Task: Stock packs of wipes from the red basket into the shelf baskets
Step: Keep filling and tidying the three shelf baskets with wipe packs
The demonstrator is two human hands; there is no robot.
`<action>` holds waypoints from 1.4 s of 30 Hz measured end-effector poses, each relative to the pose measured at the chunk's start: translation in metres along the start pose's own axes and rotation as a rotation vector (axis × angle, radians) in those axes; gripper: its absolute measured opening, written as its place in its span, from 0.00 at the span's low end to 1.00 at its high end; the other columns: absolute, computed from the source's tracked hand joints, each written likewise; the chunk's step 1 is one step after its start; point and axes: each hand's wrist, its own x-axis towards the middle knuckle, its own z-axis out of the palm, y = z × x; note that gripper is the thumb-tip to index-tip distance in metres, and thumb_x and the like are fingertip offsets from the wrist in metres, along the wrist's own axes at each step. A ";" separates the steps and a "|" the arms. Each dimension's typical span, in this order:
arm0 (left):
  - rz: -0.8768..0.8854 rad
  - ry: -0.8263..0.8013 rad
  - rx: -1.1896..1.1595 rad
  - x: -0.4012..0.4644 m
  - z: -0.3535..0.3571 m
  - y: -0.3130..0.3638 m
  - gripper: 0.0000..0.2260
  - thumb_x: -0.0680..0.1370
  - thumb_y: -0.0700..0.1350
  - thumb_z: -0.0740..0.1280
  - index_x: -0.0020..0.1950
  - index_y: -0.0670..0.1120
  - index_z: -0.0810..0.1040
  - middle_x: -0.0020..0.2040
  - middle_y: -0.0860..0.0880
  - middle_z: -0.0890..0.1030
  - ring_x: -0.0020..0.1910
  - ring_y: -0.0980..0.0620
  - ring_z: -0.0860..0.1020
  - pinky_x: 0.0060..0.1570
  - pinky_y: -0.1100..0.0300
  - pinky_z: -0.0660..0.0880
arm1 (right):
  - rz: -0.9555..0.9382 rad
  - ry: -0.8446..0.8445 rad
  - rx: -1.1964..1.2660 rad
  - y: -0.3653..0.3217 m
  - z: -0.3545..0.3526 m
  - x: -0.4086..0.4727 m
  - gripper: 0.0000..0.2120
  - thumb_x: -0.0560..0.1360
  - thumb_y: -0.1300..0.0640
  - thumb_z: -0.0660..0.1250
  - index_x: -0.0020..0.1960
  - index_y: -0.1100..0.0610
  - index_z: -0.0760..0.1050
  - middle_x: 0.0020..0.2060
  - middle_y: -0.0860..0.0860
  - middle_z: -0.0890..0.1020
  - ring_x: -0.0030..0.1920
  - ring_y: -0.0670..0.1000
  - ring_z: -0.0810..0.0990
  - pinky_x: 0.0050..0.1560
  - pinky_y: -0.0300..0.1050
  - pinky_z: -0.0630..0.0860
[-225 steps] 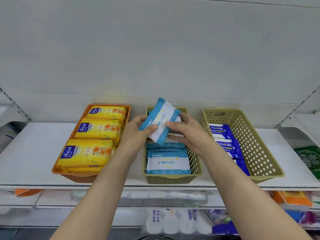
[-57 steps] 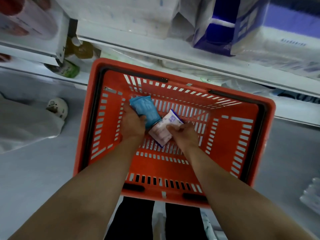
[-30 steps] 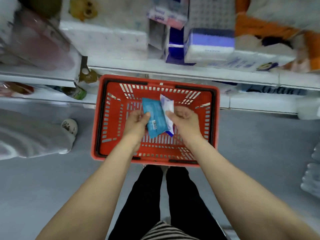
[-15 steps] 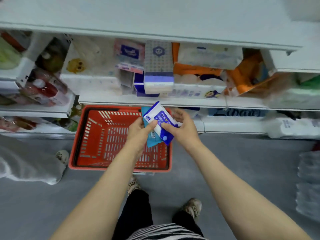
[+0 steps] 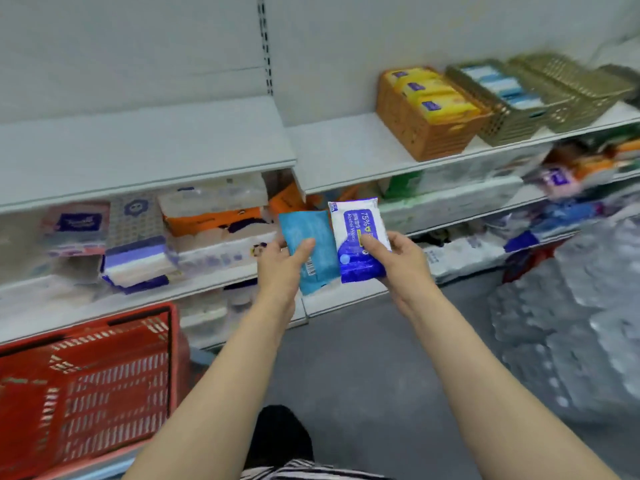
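My left hand (image 5: pixel 282 268) grips a teal pack of wipes (image 5: pixel 313 249), back side up with its barcode showing. My right hand (image 5: pixel 398 258) holds a white-and-blue alcohol wipes pack (image 5: pixel 358 244), thumb on its front. Both packs are side by side at chest height before the shelves. The red basket (image 5: pixel 86 389) stands on the floor at lower left; no packs show inside it. On the upper right shelf sit an orange basket (image 5: pixel 420 133) with yellow packs, an olive basket (image 5: pixel 509 114) with blue-white packs, and another olive basket (image 5: pixel 571 93).
A bare white shelf board (image 5: pixel 138 147) spans the upper left. Lower shelves hold tissue packs (image 5: pixel 135 258) and paper goods. Wrapped bottle packs (image 5: pixel 571 327) stand on the grey floor at right. My dark shoe (image 5: pixel 282 434) is below.
Both hands lifted the two packs out of the red basket and raised them. My view swung up and left, so the red basket now lies at lower left and the shelf baskets appear at upper right.
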 end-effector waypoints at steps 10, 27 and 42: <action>0.221 -0.206 0.192 0.056 0.238 0.047 0.09 0.75 0.47 0.74 0.51 0.49 0.77 0.47 0.46 0.86 0.45 0.45 0.86 0.47 0.37 0.81 | -0.346 0.314 -0.098 -0.102 -0.133 0.104 0.12 0.75 0.57 0.72 0.57 0.54 0.74 0.47 0.45 0.84 0.44 0.40 0.84 0.42 0.35 0.79; 0.458 -0.558 0.415 0.227 0.630 0.051 0.12 0.77 0.42 0.70 0.54 0.58 0.81 0.58 0.53 0.81 0.57 0.59 0.79 0.58 0.62 0.74 | -0.355 0.358 0.141 -0.255 -0.369 0.387 0.14 0.73 0.66 0.73 0.54 0.54 0.76 0.51 0.54 0.84 0.54 0.55 0.84 0.59 0.60 0.79; 0.091 0.011 -0.061 0.335 0.780 0.051 0.17 0.73 0.36 0.74 0.59 0.46 0.77 0.55 0.44 0.83 0.41 0.50 0.83 0.38 0.58 0.80 | -0.148 -0.034 -0.228 -0.344 -0.564 0.651 0.16 0.72 0.59 0.76 0.58 0.56 0.77 0.52 0.57 0.85 0.48 0.58 0.86 0.54 0.62 0.81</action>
